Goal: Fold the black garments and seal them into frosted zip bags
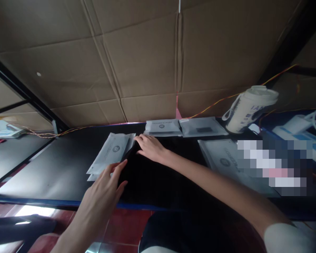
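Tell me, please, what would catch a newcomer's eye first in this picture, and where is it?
Probably the left hand and the right hand, near the middle, close beside overlapping frosted plastic pouches with a dark round logo, on the black tabletop. Next, the pale lidded tumbler with dark lettering stands out at the back right. Behind, brown creased cardboard fills much of the upper view.

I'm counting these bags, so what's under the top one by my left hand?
Beneath the top bag, what looks like a second bag shows a pale corner at the near end. Most of it is covered, so its contents and anything lower down cannot be seen.
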`<state>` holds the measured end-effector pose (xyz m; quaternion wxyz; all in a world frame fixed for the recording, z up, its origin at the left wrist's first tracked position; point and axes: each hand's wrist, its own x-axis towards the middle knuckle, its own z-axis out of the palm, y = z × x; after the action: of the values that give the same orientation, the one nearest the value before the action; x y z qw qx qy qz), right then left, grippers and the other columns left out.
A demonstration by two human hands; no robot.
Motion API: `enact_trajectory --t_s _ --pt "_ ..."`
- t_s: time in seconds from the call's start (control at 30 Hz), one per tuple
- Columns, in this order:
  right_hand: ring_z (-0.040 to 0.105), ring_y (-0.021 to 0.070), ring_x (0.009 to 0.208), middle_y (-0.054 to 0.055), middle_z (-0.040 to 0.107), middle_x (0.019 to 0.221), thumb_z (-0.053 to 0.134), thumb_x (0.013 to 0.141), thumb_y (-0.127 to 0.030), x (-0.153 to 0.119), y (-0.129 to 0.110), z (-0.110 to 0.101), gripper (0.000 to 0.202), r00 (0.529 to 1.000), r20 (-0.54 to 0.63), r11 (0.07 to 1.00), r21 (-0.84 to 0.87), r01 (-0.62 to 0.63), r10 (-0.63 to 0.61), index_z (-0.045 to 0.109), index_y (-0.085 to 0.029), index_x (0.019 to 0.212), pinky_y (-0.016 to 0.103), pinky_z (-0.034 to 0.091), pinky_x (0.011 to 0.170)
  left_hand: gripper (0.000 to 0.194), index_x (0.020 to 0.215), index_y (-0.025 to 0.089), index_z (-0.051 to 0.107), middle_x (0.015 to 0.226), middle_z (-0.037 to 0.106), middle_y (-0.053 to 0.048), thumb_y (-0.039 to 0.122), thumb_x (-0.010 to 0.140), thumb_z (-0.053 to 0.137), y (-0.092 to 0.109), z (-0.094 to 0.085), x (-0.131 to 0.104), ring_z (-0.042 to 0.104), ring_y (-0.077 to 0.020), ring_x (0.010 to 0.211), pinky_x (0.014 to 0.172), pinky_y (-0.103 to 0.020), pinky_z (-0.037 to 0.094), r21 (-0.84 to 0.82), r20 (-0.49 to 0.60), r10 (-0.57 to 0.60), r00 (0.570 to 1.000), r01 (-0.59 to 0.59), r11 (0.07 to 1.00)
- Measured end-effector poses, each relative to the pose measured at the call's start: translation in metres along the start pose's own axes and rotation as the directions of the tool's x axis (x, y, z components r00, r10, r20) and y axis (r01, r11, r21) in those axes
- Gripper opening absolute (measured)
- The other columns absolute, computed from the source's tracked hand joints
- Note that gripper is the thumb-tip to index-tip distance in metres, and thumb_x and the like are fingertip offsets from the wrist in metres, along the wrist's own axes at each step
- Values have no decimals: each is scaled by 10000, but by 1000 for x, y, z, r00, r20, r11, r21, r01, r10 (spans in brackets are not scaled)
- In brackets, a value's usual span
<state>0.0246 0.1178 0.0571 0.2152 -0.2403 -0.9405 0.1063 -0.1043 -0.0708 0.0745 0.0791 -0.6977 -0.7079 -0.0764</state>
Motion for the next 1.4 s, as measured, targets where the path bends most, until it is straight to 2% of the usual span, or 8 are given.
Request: enact_trajectory --t_s 0.13,0.2,0.4,0.53,0.73,1.03,1.23,1.4 --pt "604 236 1002 125 645 1041 679 832 -332 -64 -18 -17 392 997 -46 993 -104 55 -60 576 -100 1131 382 477 886 391 1261 231 539 1173 655 -77 434 934 473 13 7 -10 633 -251 1049 922 -442 488 -53 16 331 944 -330 943" --pt "613 221 964 92 659 1005 675 831 -362 -109 -22 -23 336 998 -45 992 -115 43 -48 610 -126 1061 380 494 878 353 1205 223 585 1103 689 -67 421 923 508 12 15 -13 652 -243 992 947 -476 461 -59 23 402 916 -400 915" --pt "550 270 1162 104 618 1236 656 784 -546 -229 -22 -24 510 993 -121 973 -230 -15 -13 623 -165 1121 448 431 1018 233 1112 211 633 947 707 -37 191 928 491 6 29 -9 664 -202 842 822 -382 503 -119 70 444 893 -434 893" --pt "508 245 1239 81 566 1347 480 946 -378 -268 -15 -22 380 990 -143 908 -414 -59 -1 576 -170 1249 456 382 1073 279 1050 226 654 858 670 -29 126 914 433 7 26 -6 639 -190 769 716 -337 501 -179 87 390 917 -371 911" --pt "441 158 1319 23 539 1390 394 909 -72 -296 -6 -29 494 999 -31 930 -368 -22 11 459 -193 1383 358 319 1155 295 965 229 668 879 677 -36 94 867 424 -3 16 -11 657 -170 740 635 -266 521 -267 73 394 916 -363 893" --pt "531 147 1238 48 688 1176 506 884 -75 -301 -7 -32 284 964 -265 991 -135 -14 -22 684 -192 1072 261 437 1060 285 1050 218 677 1037 735 -66 300 934 430 -20 30 -35 710 -213 901 762 -295 593 -141 -97 439 893 -449 882" --pt "563 168 1207 45 697 1160 495 866 -41 -308 1 -27 382 963 -269 998 -69 -10 -9 616 -199 1193 344 449 1066 312 1195 299 621 1206 679 -21 290 927 461 -45 49 -56 666 -219 1056 876 -319 569 -150 -21 366 930 -365 919" --pt "583 193 1185 57 683 1178 478 855 -22 -306 -4 -32 428 920 -376 993 78 -85 108 569 -222 1223 387 491 1019 290 1170 323 611 1074 731 -1 364 930 454 -46 37 -49 709 -205 923 799 -261 578 -200 -99 301 948 -316 928"
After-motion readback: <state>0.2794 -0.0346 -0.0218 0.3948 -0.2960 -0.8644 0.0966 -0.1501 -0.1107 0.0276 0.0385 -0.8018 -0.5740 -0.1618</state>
